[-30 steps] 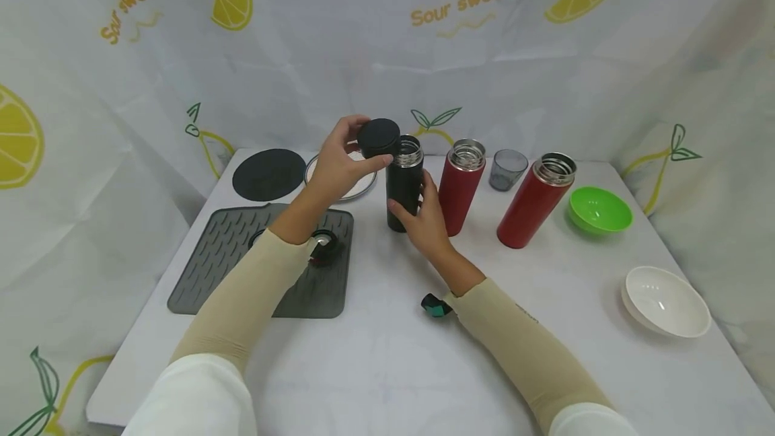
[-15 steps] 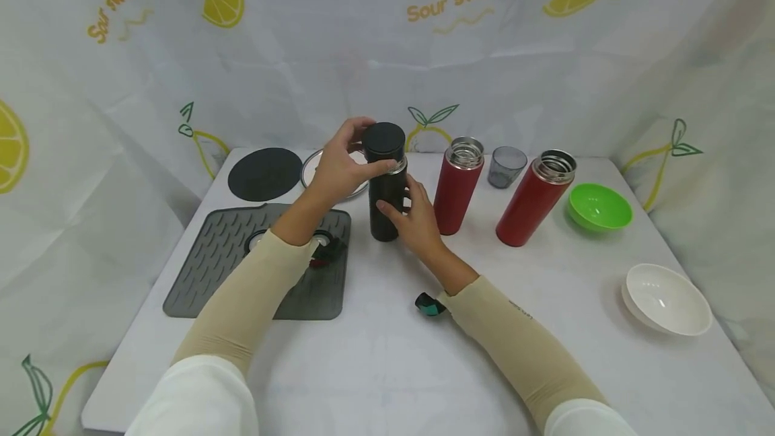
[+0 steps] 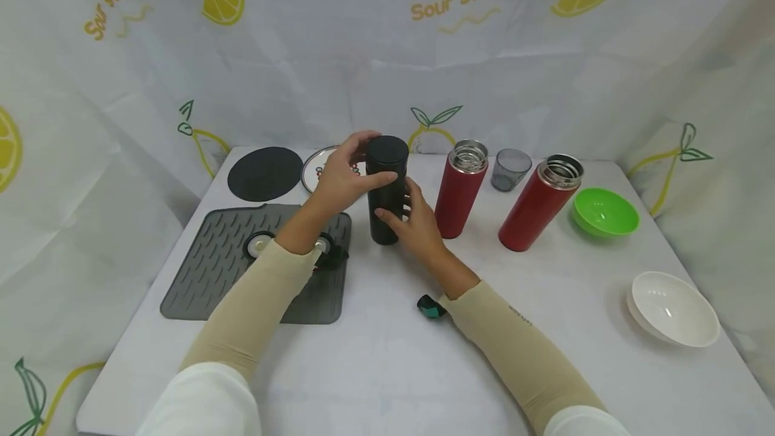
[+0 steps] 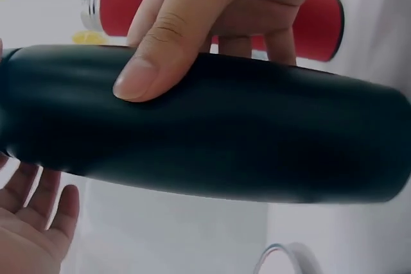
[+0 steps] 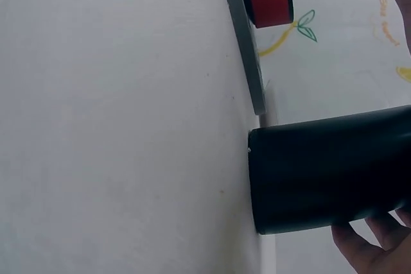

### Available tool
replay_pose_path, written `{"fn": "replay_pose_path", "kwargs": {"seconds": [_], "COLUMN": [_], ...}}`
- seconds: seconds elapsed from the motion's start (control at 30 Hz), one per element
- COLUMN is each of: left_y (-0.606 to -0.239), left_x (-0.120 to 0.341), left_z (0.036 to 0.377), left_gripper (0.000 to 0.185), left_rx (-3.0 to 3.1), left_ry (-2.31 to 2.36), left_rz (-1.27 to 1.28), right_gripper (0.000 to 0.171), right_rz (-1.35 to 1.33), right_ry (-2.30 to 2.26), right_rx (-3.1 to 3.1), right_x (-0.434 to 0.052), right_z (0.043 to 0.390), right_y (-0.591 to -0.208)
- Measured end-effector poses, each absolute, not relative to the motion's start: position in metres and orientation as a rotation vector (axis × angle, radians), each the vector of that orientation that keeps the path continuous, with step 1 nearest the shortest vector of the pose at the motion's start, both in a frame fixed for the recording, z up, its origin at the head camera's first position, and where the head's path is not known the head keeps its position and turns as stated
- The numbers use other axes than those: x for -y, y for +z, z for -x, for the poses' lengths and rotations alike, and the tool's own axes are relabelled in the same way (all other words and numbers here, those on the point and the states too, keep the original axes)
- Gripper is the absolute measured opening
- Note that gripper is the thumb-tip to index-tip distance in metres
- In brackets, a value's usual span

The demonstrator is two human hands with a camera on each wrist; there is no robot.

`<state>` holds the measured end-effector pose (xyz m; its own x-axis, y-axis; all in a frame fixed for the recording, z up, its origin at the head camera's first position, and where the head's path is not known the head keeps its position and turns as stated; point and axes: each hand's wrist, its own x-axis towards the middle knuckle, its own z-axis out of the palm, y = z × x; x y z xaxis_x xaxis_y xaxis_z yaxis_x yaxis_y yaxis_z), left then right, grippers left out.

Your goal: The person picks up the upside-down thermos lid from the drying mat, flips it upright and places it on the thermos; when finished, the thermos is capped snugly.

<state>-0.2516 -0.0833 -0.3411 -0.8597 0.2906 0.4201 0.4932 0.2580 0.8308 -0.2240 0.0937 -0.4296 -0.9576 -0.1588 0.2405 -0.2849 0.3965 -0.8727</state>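
Note:
A black insulated bottle (image 3: 383,217) stands upright mid-table with its black lid (image 3: 387,151) on top. No silver neck shows between lid and body. My left hand (image 3: 345,180) grips the lid from the left, thumb across its front. Lower down, my right hand (image 3: 418,224) holds the body, its thumb (image 4: 151,72) lying along the side in the left wrist view. The base (image 5: 257,184) is right at the table surface in the right wrist view. To the right, two red bottles (image 3: 455,200) (image 3: 533,214) stand with silver necks uncovered.
A grey drying mat (image 3: 212,274) at left carries round lid-like parts (image 3: 259,245), partly behind my left forearm. Behind it lie a black disc (image 3: 265,173) and a white rimmed disc (image 3: 311,170). A glass (image 3: 510,170), green bowl (image 3: 604,212), white bowl (image 3: 672,308) and black-green piece (image 3: 431,307) are rightward.
The lid, held beside the open neck at first, came over it and moved down, covering the silver rim. The black bottle shifted left, away from the red bottles.

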Motion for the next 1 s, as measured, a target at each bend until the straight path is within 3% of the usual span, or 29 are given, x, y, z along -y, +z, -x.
{"fn": "replay_pose_path", "kwargs": {"seconds": [0.37, 0.6, 0.67, 0.83, 1.0], "left_y": [-0.356, -0.366, -0.362, -0.351, -0.354], "left_x": [0.1, 0.108, 0.098, 0.063, 0.058], "left_z": [0.253, 0.251, 0.247, 0.252, 0.26], "left_gripper": [0.077, 0.04, 0.048, 0.091, 0.091], "left_rx": [2.265, 1.978, 1.957, 2.149, 2.2], "left_ry": [-1.801, -1.917, -1.992, -2.011, -1.819], "left_rz": [0.77, 0.734, 0.754, 0.75, 0.685], "right_gripper": [0.088, 0.092, 0.092, 0.088, 0.09], "right_rz": [-0.441, -0.421, -0.436, -0.457, -0.46], "right_ry": [1.552, 1.527, 1.51, 1.488, 1.465], "right_rx": [2.532, 2.563, 2.556, 2.537, 2.578], "right_x": [-0.089, -0.09, -0.093, -0.099, -0.101], "right_z": [0.224, 0.224, 0.224, 0.227, 0.228], "right_y": [-0.433, -0.433, -0.433, -0.432, -0.431]}}
